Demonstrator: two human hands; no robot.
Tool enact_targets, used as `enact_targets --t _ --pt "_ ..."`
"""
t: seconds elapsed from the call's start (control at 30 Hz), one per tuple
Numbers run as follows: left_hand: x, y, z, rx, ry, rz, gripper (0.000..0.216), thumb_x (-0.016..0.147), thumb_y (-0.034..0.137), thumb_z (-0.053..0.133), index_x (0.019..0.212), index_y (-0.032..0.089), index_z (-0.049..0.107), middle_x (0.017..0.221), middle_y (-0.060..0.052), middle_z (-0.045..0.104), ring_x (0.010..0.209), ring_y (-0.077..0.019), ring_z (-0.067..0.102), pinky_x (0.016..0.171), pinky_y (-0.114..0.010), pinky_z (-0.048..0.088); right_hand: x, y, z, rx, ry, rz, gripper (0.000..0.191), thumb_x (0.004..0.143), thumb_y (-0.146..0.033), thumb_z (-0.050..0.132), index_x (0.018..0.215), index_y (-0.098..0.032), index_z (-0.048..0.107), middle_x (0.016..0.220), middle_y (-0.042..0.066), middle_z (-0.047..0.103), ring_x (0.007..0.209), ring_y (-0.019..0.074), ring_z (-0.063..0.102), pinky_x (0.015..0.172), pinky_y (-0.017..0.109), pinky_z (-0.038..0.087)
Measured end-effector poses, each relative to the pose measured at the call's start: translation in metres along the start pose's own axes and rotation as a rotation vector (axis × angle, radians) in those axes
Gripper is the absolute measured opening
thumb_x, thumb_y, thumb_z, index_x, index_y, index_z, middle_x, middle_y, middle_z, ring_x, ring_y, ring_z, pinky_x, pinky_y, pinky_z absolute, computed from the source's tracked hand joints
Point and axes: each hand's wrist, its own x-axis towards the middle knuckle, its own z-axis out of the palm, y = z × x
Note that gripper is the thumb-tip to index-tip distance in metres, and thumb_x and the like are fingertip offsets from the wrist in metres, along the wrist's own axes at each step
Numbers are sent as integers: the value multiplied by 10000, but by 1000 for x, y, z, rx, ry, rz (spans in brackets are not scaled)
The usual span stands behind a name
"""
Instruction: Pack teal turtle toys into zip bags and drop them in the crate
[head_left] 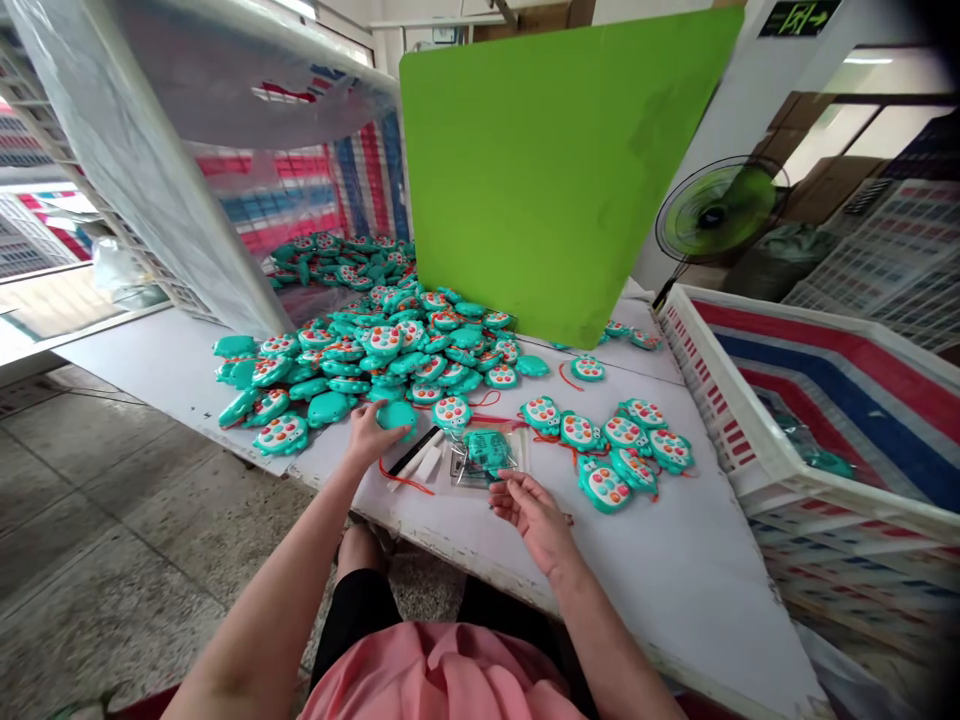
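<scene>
My left hand (366,438) is closed around the rim of a teal turtle-shaped pop toy (396,420), its plain back facing up, at the front of the heap. My right hand (531,512) has its fingers curled together by the near edge of a clear plastic bag (459,470) with a teal piece inside. A small dark bit shows at those fingertips, too small to name. Between the hands lie a black-and-white pen-like stick (414,455), a small white block (429,465) and a red cord (409,483). Another toy (451,412) lies face up behind the bag.
A large heap of similar toys (345,350) spills from a tipped white crate (247,270) at the left. Several toys with orange cords (624,432) lie at right. A green board (555,180) stands behind; a lined crate (705,420) and a fan (712,215) are at right.
</scene>
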Motion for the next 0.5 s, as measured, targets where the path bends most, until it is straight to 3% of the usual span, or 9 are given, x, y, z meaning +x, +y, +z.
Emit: enact_targets --t 0.13,0.23,0.33,0.43,0.5 --pt "-32 22 -17 -116 34 16 756 641 502 744 1291 202 502 1232 -109 423 1089 -271 518 916 -393 468 -4 0 13 -76 -116 14 334 803 -424 687 1039 -189 659 958 65 700 802 148 662 708 259 504" --pt "-80 52 -19 -249 -102 200 775 628 462 772 1311 247 477 1202 -79 436 1031 -237 538 851 -346 492 -6 5 25 -49 -208 33 356 820 -421 671 1114 -222 640 1037 61 684 848 161 658 716 274 508" --pt "-126 75 -15 -282 -304 385 798 637 400 789 1348 299 442 1289 -86 382 1162 -266 468 888 -349 478 -8 10 36 55 -241 20 353 835 -437 648 1146 -272 619 1080 35 673 869 170 648 699 289 523" --pt "-150 80 -11 -331 -383 412 786 678 380 774 1372 332 409 1356 -89 345 1230 -285 408 913 -370 468 -10 12 39 74 -233 14 344 838 -434 643 1137 -265 625 1117 37 667 886 180 641 691 289 529" --pt "-156 76 -9 -387 -398 363 791 700 365 763 1389 350 374 1377 -83 339 1171 -261 452 877 -360 487 -12 12 38 53 -239 20 355 839 -422 644 1150 -254 618 1137 46 663 902 192 640 708 303 534"
